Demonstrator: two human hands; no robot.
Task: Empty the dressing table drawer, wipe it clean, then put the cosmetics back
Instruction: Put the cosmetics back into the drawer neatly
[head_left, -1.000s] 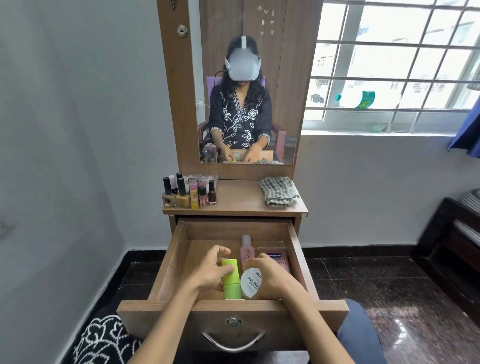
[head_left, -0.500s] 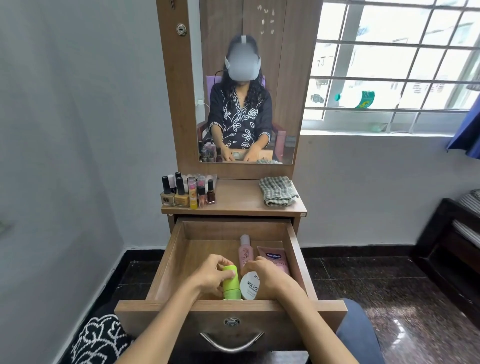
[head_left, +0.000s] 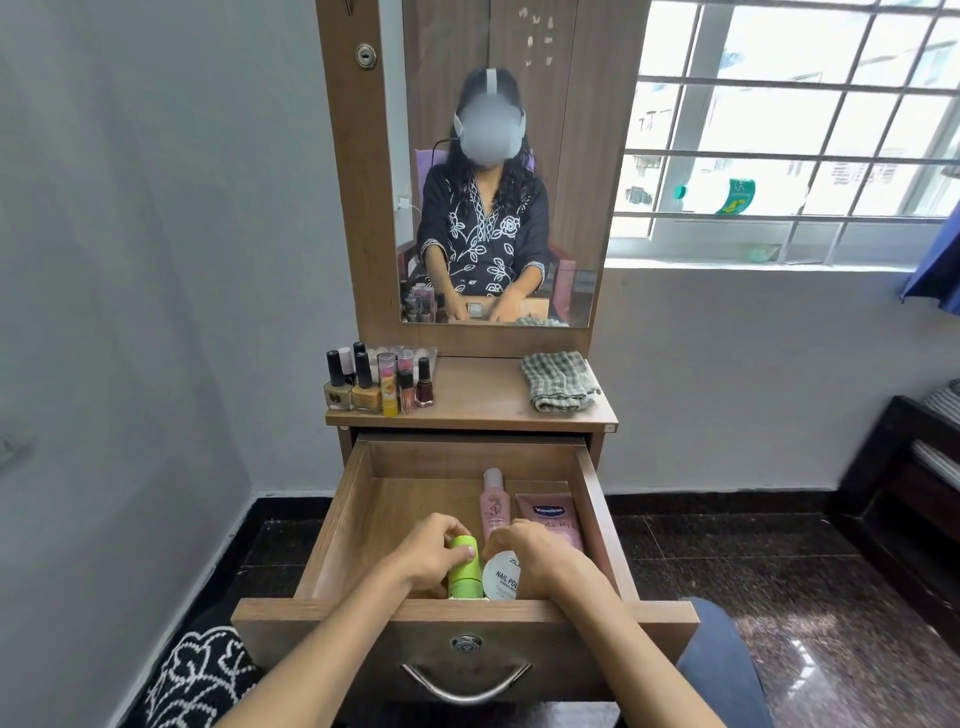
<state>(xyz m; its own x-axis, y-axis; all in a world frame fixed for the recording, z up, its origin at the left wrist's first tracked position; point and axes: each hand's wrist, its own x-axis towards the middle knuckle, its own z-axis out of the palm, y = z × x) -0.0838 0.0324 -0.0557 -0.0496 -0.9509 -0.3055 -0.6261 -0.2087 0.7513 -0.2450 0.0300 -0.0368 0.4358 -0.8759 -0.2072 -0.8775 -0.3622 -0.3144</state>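
Your hands have barely shifted since a second ago. Your left hand (head_left: 434, 558) curls its fingers round the green tube (head_left: 463, 567), your right hand (head_left: 540, 561) round the white bottle (head_left: 502, 576), both at the drawer (head_left: 343, 519) front. Lift them straight up onto the tabletop (head_left: 478, 395).

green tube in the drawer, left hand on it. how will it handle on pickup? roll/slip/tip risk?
The green tube looks like smooth rigid plastic, so it is probably stiff, and maybe a little slick. It is round, so likely to roll if laid down. The left hand wraps it easily, so it is probably light; its grip looks adequate.
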